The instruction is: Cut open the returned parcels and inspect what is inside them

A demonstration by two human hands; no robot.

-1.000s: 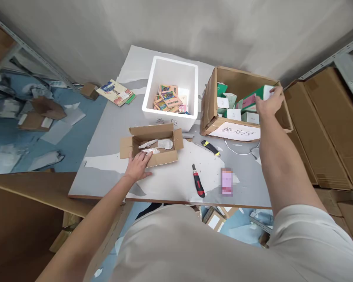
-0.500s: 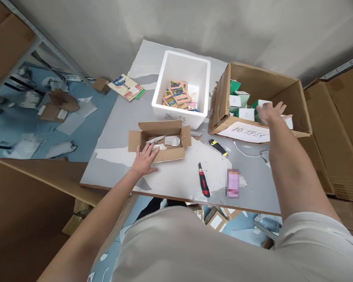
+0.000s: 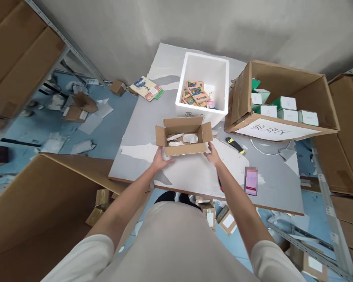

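Observation:
A small open cardboard box (image 3: 181, 149) stands on the table with its flaps spread; crumpled white paper (image 3: 190, 138) lies inside. My left hand (image 3: 159, 159) is at its lower left corner, fingers along the side and thumb stretched out in front. At the lower right corner, my right hand (image 3: 213, 155) has its fingers against the side, so the box sits between both hands. A red and black utility knife (image 3: 220, 184) is mostly hidden behind my right forearm. Further right lies a yellow and black utility knife (image 3: 235, 145).
Behind stands a white foam box (image 3: 202, 111) with several card packs (image 3: 197, 94). A large carton (image 3: 326, 102) holds several green and white boxes (image 3: 287, 103). A phone (image 3: 251, 181) lies at right, booklets (image 3: 146, 88) at far left. A big open carton (image 3: 47, 203) flanks the table.
My right hand has left the large carton and come to the small box's right side. My left hand has shifted from the front edge to its left corner. The view has turned left.

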